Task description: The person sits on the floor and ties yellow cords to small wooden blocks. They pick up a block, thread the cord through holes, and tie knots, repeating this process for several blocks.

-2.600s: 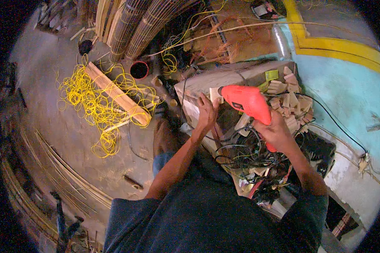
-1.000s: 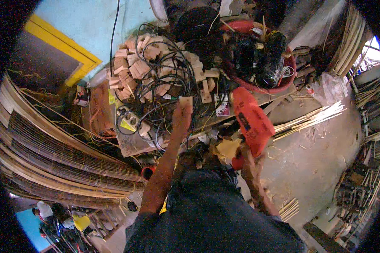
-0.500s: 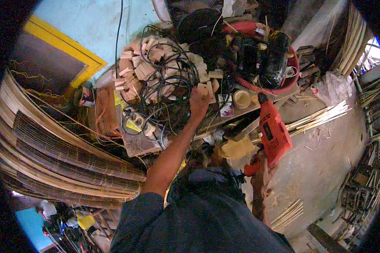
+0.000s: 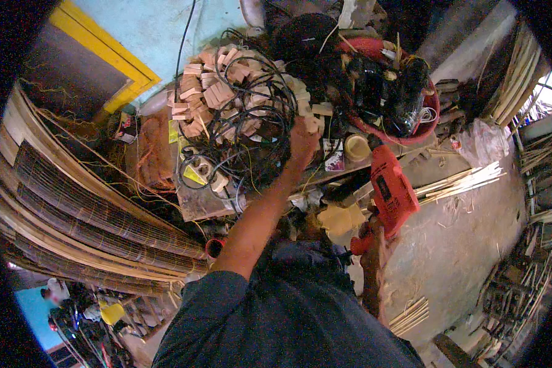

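Note:
My left hand reaches over the workbench with its fingers closed at a small pale wooden block, beside a heap of similar blocks. The fingertips are partly hidden, and black cables loop over the heap. In my right hand is a red power drill, gripped by its handle. The drill's front end points away from me, toward the bench's edge; its tip shows only dimly.
A round wooden bowl-like piece and a printed card lie near the left hand. Behind them stands a red tub of dark items. Thin sticks lie at the right, rolled slatted mats at the left.
The view has shifted slightly. The drill's front has swung a little left and nearer to me. My left hand stays by the wooden blocks.

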A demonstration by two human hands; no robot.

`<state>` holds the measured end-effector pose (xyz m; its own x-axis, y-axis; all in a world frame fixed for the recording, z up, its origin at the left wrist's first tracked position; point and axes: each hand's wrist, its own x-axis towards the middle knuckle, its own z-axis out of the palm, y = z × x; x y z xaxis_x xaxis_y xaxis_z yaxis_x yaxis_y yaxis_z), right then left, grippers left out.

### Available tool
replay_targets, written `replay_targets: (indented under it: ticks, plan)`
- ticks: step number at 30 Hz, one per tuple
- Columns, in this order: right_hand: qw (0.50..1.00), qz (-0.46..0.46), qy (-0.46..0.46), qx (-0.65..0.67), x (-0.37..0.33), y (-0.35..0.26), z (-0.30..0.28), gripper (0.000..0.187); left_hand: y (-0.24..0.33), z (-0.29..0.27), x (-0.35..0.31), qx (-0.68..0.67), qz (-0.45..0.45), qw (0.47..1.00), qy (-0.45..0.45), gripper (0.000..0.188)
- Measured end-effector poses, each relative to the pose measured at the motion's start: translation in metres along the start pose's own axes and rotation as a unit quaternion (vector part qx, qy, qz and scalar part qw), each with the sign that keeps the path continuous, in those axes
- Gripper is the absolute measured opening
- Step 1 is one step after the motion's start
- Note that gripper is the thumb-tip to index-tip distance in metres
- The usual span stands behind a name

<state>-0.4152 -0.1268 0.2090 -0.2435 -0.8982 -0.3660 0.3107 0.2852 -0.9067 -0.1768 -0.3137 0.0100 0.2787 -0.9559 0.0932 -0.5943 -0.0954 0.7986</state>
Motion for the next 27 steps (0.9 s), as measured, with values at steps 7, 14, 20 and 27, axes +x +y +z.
replay_targets:
  ticks: [7, 14, 20, 27]
  plan:
    - [0.998, 0.022, 0.051, -0.023, 0.007, 0.007, -0.009, 0.035, 0.045, -0.094, -0.024, -0.254, -0.096, 0.962, 0.024, 0.041]
    - [1.000, -0.025, 0.016, 0.005, 0.019, 0.016, -0.014, 0.035, 0.038, -0.107, -0.033, -0.323, -0.085, 0.943, -0.007, 0.038]
    - [1.000, 0.018, -0.014, -0.011, 0.021, 0.004, -0.011, 0.040, 0.044, -0.099, -0.038, -0.325, -0.108, 0.939, 0.018, 0.035]
    - [0.999, -0.021, -0.035, -0.010, 0.023, 0.005, -0.015, 0.042, 0.002, -0.077, -0.032, -0.131, 0.119, 0.983, 0.055, 0.036]
